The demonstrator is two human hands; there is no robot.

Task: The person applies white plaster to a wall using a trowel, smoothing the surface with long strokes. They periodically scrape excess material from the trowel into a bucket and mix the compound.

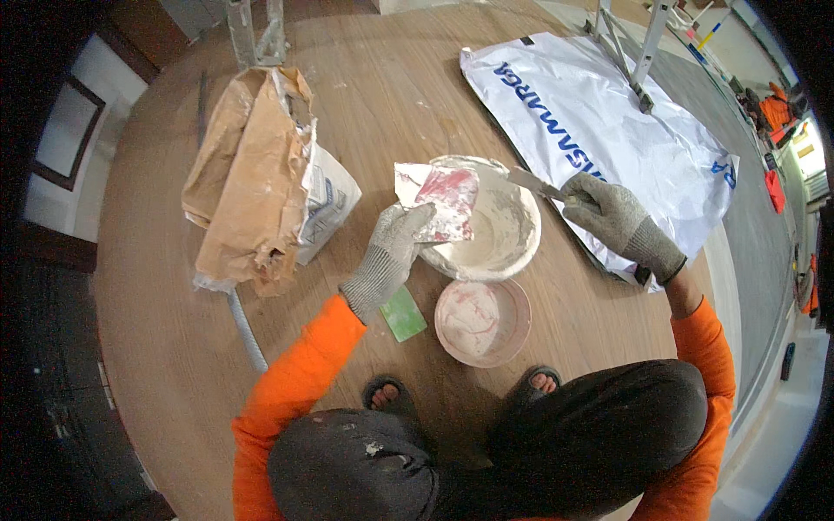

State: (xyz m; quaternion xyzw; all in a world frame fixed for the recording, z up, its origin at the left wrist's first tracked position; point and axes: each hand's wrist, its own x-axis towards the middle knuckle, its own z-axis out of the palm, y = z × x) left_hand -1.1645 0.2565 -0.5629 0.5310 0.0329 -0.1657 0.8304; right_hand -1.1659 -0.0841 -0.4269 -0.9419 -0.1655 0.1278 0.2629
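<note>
My left hand (395, 245), in a grey knit glove, is closed on the lower left edge of a flat square plate (447, 193) smeared with white and pink paste. The plate overlaps the left side of a white bowl (526, 233) coated inside with pale plaster. My right hand (604, 213), gloved alike, grips a putty knife (532, 184) whose blade points left over the bowl's upper right rim. Nearer to me, a pink bowl (482, 323) with whitish residue stands against the white one. A green flat piece (402, 314) lies on the floor below my left wrist.
A torn brown paper sack (252, 187) stands on the wood-look floor at left. To the right lies a white printed plastic sheet (599, 130), with a metal ladder leg (647, 61) at its far edge. Another ladder leg (258, 39) stands behind the sack. Orange items (777, 108) lie far right.
</note>
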